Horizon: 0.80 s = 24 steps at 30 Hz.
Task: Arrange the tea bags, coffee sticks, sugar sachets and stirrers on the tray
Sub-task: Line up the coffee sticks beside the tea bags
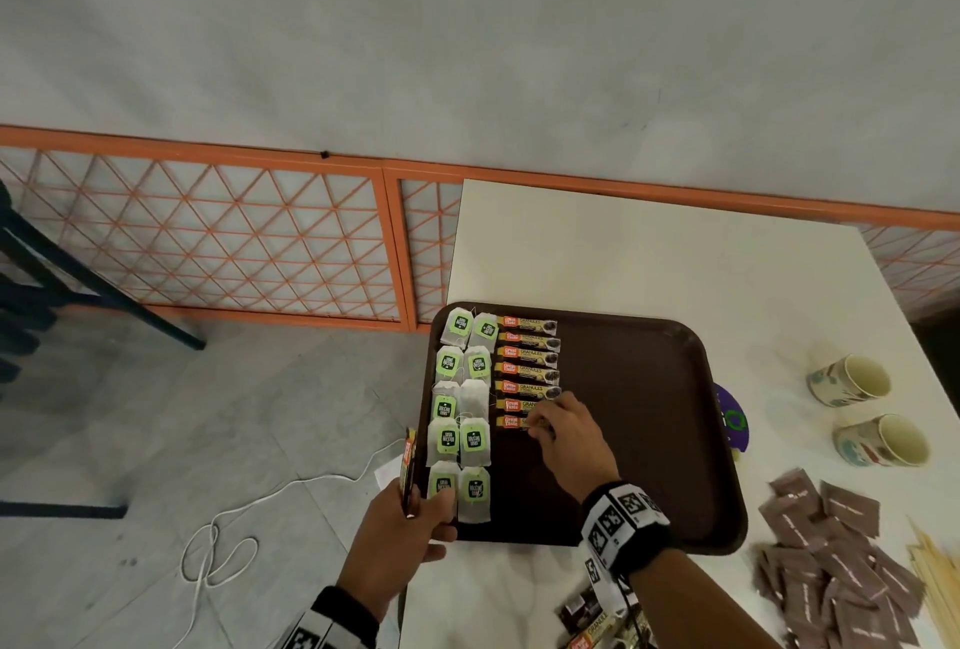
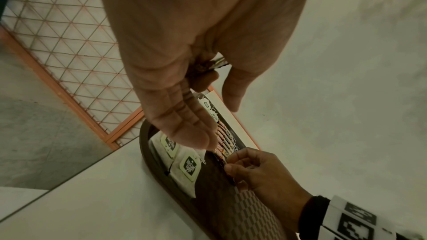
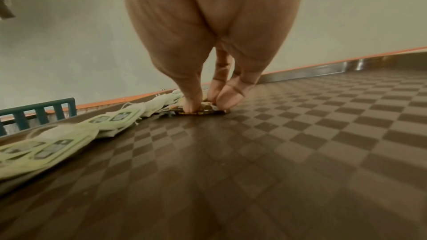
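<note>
A brown tray (image 1: 649, 414) lies on the white table (image 1: 649, 258). Two columns of tea bags (image 1: 462, 414) fill its left side, with a column of coffee sticks (image 1: 527, 354) beside them. My right hand (image 1: 540, 427) pinches the nearest coffee stick (image 1: 511, 422) at the bottom of that column; in the right wrist view thumb and fingers (image 3: 226, 101) hold the stick (image 3: 201, 112) down on the tray (image 3: 277, 143). My left hand (image 1: 426, 513) grips a bundle of coffee sticks (image 1: 408, 471) upright just off the tray's near left corner.
Brown sugar sachets (image 1: 831, 570) lie heaped at the near right, with wooden stirrers (image 1: 935, 581) beside them. Two paper cups (image 1: 847, 380) lie on their sides right of the tray. More coffee sticks (image 1: 597, 633) lie near the table's front edge. An orange lattice fence (image 1: 208, 232) stands behind.
</note>
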Available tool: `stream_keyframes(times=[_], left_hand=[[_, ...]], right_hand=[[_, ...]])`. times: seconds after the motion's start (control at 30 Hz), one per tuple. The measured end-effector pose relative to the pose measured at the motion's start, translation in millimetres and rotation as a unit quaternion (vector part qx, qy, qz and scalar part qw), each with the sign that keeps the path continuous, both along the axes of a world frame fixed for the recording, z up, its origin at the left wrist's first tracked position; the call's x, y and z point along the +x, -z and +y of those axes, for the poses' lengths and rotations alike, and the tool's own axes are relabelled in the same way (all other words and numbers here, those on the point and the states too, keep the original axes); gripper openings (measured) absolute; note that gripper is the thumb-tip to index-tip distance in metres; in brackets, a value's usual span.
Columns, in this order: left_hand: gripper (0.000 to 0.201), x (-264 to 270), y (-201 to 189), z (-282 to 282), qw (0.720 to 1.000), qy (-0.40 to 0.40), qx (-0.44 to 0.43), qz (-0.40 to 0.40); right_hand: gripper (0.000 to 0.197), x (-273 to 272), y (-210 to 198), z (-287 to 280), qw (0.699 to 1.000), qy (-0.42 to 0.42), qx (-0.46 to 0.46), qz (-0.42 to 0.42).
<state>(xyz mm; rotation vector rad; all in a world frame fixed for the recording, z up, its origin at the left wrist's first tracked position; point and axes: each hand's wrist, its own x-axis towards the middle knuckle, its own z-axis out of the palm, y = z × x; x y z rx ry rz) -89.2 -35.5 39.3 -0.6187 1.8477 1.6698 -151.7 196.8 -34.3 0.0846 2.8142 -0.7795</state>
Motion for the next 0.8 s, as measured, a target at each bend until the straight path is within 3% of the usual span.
stream_keyframes(times=[0.13,0.23,0.27,0.33,0.4,0.53,0.6,0.73,0.8], left_hand=[[0.01,-2.4,0.5,1.5,1.0,0.026,0.006,0.008],[0.015,-3.5,2.1,8.0,0.996,0.083,0.017,-0.011],[0.016,-3.1,4.2,12.6,0.994,0.114,-0.002,0.0],[0.015,-1.4,10.4,24.0,0.971,0.188,-0.122,0.089],[0.013,1.3,8.9,36.4,0.938,0.228,-0.196,0.173],[0.031,6.9,4.8,52.8,0.932,0.29,-0.142,0.165],[0.042,9.5,6.6,53.3,0.931,0.305,-0.127,0.154],[0.03,7.9,2.7,57.7,0.937,0.283,-0.121,0.167],[0.02,6.0,2.2,62.3,0.94,0.273,-0.111,0.169]], right_hand=[[0.01,6.6,-13.2,-3.7,0.999,0.011,-0.033,0.028],[0.006,15.3,-45.8,-17.0,0.991,0.015,-0.122,0.048],[0.013,18.4,-61.1,-23.7,0.986,0.011,-0.166,0.027],[0.033,25.4,-85.9,-36.1,0.969,-0.004,-0.243,-0.039],[0.033,33.5,-95.9,-42.2,0.959,-0.018,-0.274,-0.065],[0.006,51.2,-86.6,-28.2,0.941,0.071,-0.326,-0.064],[0.01,61.6,-80.3,-16.1,0.944,0.052,-0.314,-0.086],[0.014,76.1,-77.1,-5.4,0.953,-0.062,-0.266,-0.13],[0.011,77.3,-77.8,-4.9,0.957,-0.028,-0.269,-0.107]])
